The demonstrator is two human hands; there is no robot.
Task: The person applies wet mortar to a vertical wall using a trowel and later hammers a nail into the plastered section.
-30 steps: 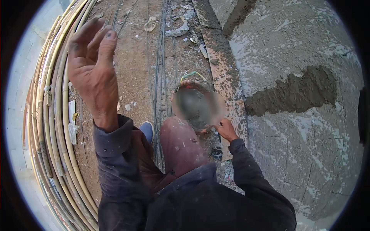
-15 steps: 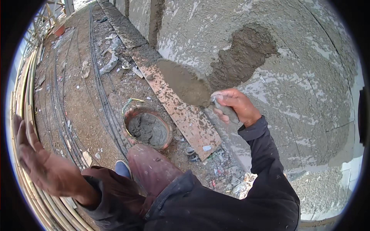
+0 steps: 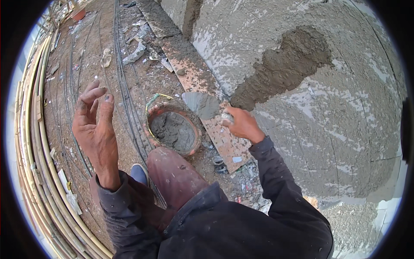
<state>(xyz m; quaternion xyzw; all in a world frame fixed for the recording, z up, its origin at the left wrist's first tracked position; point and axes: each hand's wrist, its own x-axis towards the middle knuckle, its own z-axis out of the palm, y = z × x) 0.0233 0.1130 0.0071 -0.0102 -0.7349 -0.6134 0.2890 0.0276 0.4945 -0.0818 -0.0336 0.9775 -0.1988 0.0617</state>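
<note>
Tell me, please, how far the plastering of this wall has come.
Done: one dark wet mortar patch is on the wall. In hand: the right hand grips a trowel loaded with mortar; the left hand is raised, empty. Left: most of the wall is rough and bare, and the pan holds mortar.
</note>
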